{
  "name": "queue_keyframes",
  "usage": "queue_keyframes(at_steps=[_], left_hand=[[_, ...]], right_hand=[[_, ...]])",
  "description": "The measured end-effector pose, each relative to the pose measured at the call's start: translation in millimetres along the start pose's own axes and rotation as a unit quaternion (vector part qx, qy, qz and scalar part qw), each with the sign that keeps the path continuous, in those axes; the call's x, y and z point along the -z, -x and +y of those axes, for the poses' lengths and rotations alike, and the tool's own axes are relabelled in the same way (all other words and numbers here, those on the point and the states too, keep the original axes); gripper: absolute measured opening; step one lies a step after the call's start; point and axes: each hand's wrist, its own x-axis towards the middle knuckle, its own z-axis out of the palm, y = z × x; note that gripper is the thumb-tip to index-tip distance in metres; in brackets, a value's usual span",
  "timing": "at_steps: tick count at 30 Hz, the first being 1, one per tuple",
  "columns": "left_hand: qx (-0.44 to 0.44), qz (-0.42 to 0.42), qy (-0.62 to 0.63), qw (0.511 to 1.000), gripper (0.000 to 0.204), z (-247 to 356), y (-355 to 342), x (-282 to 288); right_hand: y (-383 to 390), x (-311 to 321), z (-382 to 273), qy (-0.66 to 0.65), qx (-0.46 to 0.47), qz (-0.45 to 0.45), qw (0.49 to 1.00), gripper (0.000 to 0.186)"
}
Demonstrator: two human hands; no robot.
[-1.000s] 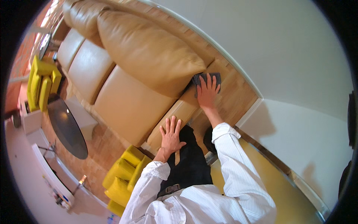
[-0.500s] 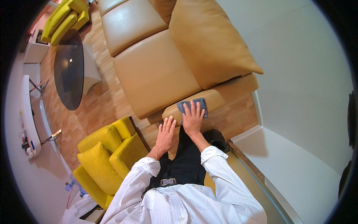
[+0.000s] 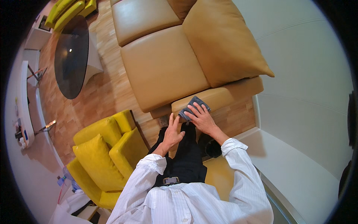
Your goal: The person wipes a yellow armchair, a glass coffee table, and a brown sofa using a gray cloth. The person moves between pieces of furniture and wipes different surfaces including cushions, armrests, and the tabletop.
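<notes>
A folded grey cloth (image 3: pixel 193 107) lies slantwise over the near armrest (image 3: pixel 235 90) of a tan leather sofa. My right hand (image 3: pixel 202 118) rests on the cloth, fingers spread over it and pressing it to the leather. At the armrest's left front corner is my left hand (image 3: pixel 172 135), its fingers stretched out with nothing in them. Its fingertips are close to the cloth's left end; I cannot tell whether they touch the leather. The sofa's seat cushion (image 3: pixel 164 67) and a large back cushion (image 3: pixel 223 44) lie just beyond the armrest.
A yellow armchair (image 3: pixel 100 149) with a pillow stands at my left. Farther left is an oval dark glass table (image 3: pixel 71 59) on the wood floor (image 3: pixel 108 93). A pale wall (image 3: pixel 298 67) runs along the right. Behind my legs shows a tan surface (image 3: pixel 220 175).
My right hand has slid the cloth slightly toward the armrest's front edge and turned it to a slant. The left hand has shifted right along with it. The whole view has moved slightly.
</notes>
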Motion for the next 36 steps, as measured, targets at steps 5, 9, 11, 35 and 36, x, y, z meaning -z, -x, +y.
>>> queue_keyframes(at_steps=[5, 9, 11, 35, 36], left_hand=[[0.124, 0.077, 0.28, 0.949, 0.077, -39, -12, -10], [0.169, 0.086, 0.444, 0.876, 0.066, -37, -18, -13], [0.178, 0.072, 0.451, 0.871, 0.066, -32, -19, -15], [0.1, 0.17, 0.08, 0.977, 0.081, 6, -47, -10], [0.089, 0.168, 0.044, 0.981, 0.079, 13, -53, -11]], right_hand=[[-47, -6, -29, -0.009, 0.027, 0.018, 0.999, 0.053], [-67, -14, -45, -0.011, 0.029, -0.013, 0.999, 0.05], [-70, -8, -43, -0.015, 0.044, -0.023, 0.999, 0.052], [-49, 39, 29, -0.004, -0.009, -0.029, 1.0, 0.051], [-34, 47, 45, 0.007, -0.021, -0.026, 0.999, 0.052]])
